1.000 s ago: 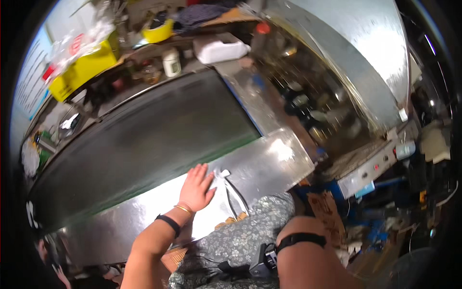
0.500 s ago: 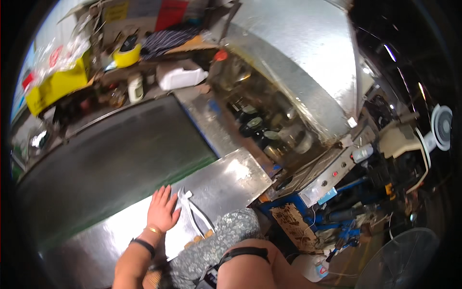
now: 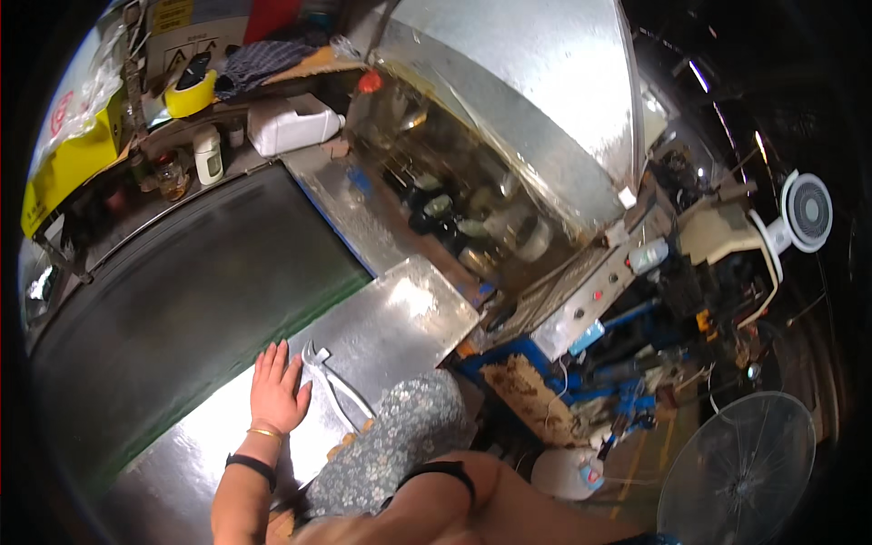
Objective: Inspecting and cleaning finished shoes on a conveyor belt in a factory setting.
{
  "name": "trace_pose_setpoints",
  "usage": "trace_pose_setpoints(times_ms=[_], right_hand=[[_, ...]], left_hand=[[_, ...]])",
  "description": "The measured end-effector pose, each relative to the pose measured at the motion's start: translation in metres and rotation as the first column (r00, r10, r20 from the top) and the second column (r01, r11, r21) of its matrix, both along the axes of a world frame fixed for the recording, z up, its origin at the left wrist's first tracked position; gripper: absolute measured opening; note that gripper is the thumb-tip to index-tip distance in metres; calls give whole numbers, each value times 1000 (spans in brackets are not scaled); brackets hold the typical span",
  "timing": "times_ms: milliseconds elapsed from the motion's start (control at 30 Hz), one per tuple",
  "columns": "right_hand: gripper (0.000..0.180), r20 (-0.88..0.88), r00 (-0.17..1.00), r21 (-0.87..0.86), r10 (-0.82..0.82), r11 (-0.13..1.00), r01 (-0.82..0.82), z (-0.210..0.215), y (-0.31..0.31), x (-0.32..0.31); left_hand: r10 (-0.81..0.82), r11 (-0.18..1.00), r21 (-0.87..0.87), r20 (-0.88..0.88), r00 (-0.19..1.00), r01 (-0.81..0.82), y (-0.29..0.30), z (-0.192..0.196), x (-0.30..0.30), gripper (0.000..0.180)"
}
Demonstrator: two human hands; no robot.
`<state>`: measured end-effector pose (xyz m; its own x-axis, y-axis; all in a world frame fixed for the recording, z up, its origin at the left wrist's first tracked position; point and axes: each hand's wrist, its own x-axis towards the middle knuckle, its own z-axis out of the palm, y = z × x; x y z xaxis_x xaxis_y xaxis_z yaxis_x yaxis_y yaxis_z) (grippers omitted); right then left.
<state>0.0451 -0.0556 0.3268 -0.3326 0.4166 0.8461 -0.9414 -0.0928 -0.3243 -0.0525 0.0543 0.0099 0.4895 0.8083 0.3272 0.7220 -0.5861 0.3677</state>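
Note:
My left hand (image 3: 280, 391) lies flat on a shiny metal plate (image 3: 422, 313), fingers stretched out toward the green edge of a dark conveyor belt (image 3: 218, 263). Just right of it, apart from the fingers, rest long-handled metal pliers (image 3: 336, 383), their jaws pointing away from me. The handle ends reach some small brownish pieces (image 3: 341, 443), partly hidden by my grey floral clothing (image 3: 400, 413). My right forearm (image 3: 554, 513) stretches along the lower edge to the right; the hand itself is out of the picture.
Beyond the belt stand a white jug (image 3: 289, 125), a pale bottle (image 3: 208, 154) and a yellow tape roll (image 3: 190, 95). An open machine bay (image 3: 445, 204) under a metal hood (image 3: 536, 82) lies far right. A control panel (image 3: 581, 313) and fan guard (image 3: 740, 472) are at right.
The view has shifted, so the bench sits further left and up. My right arm now extends to the right along the lower edge. My left hand stays flat beside the pliers.

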Motion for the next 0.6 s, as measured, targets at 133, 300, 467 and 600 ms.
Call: trace_pose_setpoints(times_ms=[133,300,467,600], right_hand=[[45,-156,921,-290,-357,908,303,-19,2,34],[47,-119,952,-289,-283,927,240,-19,-3,40],[48,-54,981,-260,-184,952,164,-15,2,36],[50,-102,991,-248,-91,967,63,-8,0,19]], left_hand=[[-40,999,-31,-22,999,39,1,-8,17,51],[-17,1000,-23,-23,1000,17,-5,-1,4,50],[-30,998,-59,-4,1000,30,-7,-4,8,52],[-25,999,-46,-16,1000,25,-14,-6,5,52]])
